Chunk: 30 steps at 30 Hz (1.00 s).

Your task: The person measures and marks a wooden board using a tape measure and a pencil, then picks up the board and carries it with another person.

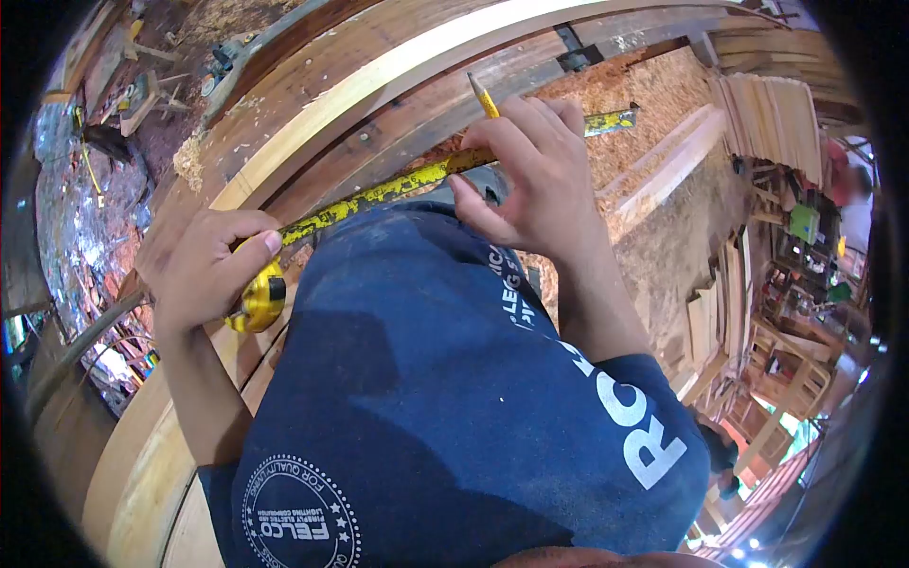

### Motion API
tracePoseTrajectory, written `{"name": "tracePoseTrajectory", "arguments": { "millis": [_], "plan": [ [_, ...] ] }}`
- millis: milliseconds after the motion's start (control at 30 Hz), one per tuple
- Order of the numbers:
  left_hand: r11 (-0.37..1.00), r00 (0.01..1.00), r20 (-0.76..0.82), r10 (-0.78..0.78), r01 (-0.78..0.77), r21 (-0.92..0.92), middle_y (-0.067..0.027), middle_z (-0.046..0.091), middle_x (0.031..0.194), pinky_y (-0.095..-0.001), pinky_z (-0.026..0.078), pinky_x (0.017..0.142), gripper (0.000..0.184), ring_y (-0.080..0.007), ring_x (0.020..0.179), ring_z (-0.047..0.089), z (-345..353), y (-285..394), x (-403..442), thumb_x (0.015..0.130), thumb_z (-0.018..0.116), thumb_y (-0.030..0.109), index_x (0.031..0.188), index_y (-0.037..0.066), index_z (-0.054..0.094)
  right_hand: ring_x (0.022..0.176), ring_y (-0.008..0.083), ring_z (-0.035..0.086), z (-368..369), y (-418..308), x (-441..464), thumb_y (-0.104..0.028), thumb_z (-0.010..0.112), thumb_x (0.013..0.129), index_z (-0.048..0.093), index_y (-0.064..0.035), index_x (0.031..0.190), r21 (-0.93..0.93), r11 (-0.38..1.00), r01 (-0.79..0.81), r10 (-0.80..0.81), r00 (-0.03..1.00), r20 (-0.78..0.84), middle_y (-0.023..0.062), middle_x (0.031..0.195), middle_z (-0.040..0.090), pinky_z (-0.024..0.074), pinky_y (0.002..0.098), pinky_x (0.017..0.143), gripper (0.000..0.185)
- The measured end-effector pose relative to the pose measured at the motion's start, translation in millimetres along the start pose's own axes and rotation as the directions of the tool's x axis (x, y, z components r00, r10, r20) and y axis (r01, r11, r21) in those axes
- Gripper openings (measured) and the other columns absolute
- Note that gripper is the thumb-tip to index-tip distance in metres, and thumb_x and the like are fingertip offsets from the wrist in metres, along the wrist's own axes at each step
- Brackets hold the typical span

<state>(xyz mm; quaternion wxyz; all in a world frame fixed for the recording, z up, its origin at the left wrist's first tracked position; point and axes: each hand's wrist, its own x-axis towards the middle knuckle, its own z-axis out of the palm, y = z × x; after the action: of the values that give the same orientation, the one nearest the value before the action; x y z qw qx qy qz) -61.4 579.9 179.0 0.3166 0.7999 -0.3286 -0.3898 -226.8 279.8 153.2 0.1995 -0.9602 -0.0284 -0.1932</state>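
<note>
A yellow tape measure (pixel 262 299) sits at my left hand (pixel 210 260), whose fingers are curled and whose thumb lies near the start of the blade. The worn yellow-and-black blade (pixel 379 192) is drawn out to the right, behind my right hand (pixel 540 180), and its end shows beyond the fingers. A yellow pencil (pixel 485 98) sticks up from between the fingers of my right hand, point upward. The right thumb is held apart, close to the blade. Just past the blade, a pale wooden strip (pixel 379 87) curves across the bench.
Sawdust and shavings (pixel 668 90) cover the ground at upper right, beside a loose board (pixel 668 161). A stack of wooden slats (pixel 772 123) stands farther right. At the far left are cluttered sheeting (pixel 85 246) and a small wooden stand (pixel 142 99). Another person (pixel 857 199) is at the right edge.
</note>
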Motion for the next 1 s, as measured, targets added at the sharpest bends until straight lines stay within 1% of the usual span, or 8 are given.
{"name": "tracePoseTrajectory", "arguments": {
  "millis": [100, 200, 600, 700, 800, 900, 967, 1000],
  "plan": [
    [1.0, 1.0, 0.003, -0.024, 0.024, 0.016, -0.0073, 0.05, 0.064, -0.0329, 0.039, 0.058, 0.03, -0.0128, 0.062, 0.046, 2, -4, 1, 0.092, 0.06, 0.025, 0.081, -0.004, 0.062, 0.094, 0.026, 0.06, 0, -4, 0, -0.032, 0.076, 0.07, 0.061, -0.0132, 0.095, -0.023, 1.0, -0.009, 0.009, 1.0, 0.026, 0.007, 0.099, 0.061, 0.0377, 0.0425, 0.082, 0.035],
    [0.996, 1.0, 0.001, -0.019, 0.019, -0.084, -0.006, 0.049, 0.064, -0.0324, 0.038, 0.058, 0.032, -0.0119, 0.062, 0.046, 6, -14, -1, 0.093, 0.059, 0.025, 0.082, -0.004, 0.062, 0.093, 0.0253, 0.06, 2, -6, 1, -0.031, 0.077, 0.07, 0.061, -0.0138, 0.095, -0.027, 1.0, 0.0, 0.0, 1.0, 0.007, 0.006, 0.097, 0.06, 0.038, 0.0425, 0.082, 0.034],
    [0.987, 0.999, 0.018, -0.03, 0.032, -0.16, -0.0038, 0.047, 0.064, -0.0319, 0.037, 0.056, 0.034, -0.0096, 0.063, 0.043, 7, -24, -5, 0.094, 0.06, 0.027, 0.079, -0.004, 0.06, 0.09, 0.0242, 0.059, 6, -11, 5, -0.03, 0.077, 0.07, 0.06, -0.0144, 0.093, -0.025, 0.999, 0.019, -0.019, 1.0, 0.016, 0.0044, 0.093, 0.059, 0.0384, 0.0416, 0.081, 0.033],
    [0.979, 0.996, 0.06, -0.07, 0.08, -0.188, -0.0031, 0.047, 0.064, -0.0323, 0.036, 0.056, 0.034, -0.0086, 0.064, 0.043, 5, -25, -6, 0.094, 0.06, 0.027, 0.079, -0.004, 0.06, 0.091, 0.0243, 0.059, 6, -12, 6, -0.03, 0.077, 0.07, 0.06, -0.0138, 0.094, -0.034, 0.999, 0.022, -0.021, 0.999, 0.035, 0.0049, 0.094, 0.059, 0.0386, 0.0419, 0.081, 0.033],
    [0.981, 0.985, 0.112, -0.132, 0.146, -0.126, -0.0048, 0.053, 0.068, -0.0309, 0.04, 0.058, 0.036, -0.0087, 0.067, 0.048, 1, -33, -8, 0.093, 0.061, 0.029, 0.082, -0.005, 0.062, 0.091, 0.0255, 0.059, 7, -15, 7, -0.029, 0.077, 0.07, 0.061, -0.0126, 0.095, -0.03, 0.999, 0.019, -0.017, 0.997, 0.071, 0.0061, 0.095, 0.06, 0.0392, 0.042, 0.082, 0.033],
    [0.994, 0.999, 0.05, -0.017, 0.022, -0.111, -0.0061, 0.062, 0.075, -0.0284, 0.047, 0.066, 0.034, -0.009, 0.073, 0.055, 11, -55, -9, 0.09, 0.066, 0.03, 0.092, -0.004, 0.068, 0.093, 0.0269, 0.059, 10, -15, 8, -0.026, 0.079, 0.071, 0.063, -0.0119, 0.096, 0.012, 1.0, 0.007, -0.008, 0.995, 0.095, 0.007, 0.095, 0.061, 0.0402, 0.0415, 0.085, 0.033],
    [0.976, 0.983, 0.121, -0.135, 0.153, -0.153, -0.0051, 0.068, 0.086, -0.0276, 0.05, 0.076, 0.039, -0.0106, 0.08, 0.059, 19, -49, -9, 0.086, 0.071, 0.028, 0.111, -0.002, 0.069, 0.097, 0.027, 0.059, 21, -11, 6, -0.029, 0.079, 0.074, 0.063, -0.0121, 0.098, 0.085, 0.996, 0.025, -0.034, 0.994, 0.106, 0.0076, 0.098, 0.061, 0.0406, 0.0422, 0.087, 0.034],
    [0.963, 0.977, 0.167, -0.129, 0.164, -0.213, -0.0038, 0.068, 0.089, -0.0279, 0.05, 0.077, 0.044, -0.0108, 0.081, 0.059, 22, -46, -6, 0.085, 0.073, 0.028, 0.118, -0.001, 0.067, 0.1, 0.0284, 0.059, 25, -11, 6, -0.031, 0.077, 0.079, 0.062, -0.0126, 0.102, 0.092, 0.996, 0.022, -0.039, 0.981, 0.191, 0.0087, 0.101, 0.061, 0.0407, 0.0435, 0.089, 0.033]
  ]
}}
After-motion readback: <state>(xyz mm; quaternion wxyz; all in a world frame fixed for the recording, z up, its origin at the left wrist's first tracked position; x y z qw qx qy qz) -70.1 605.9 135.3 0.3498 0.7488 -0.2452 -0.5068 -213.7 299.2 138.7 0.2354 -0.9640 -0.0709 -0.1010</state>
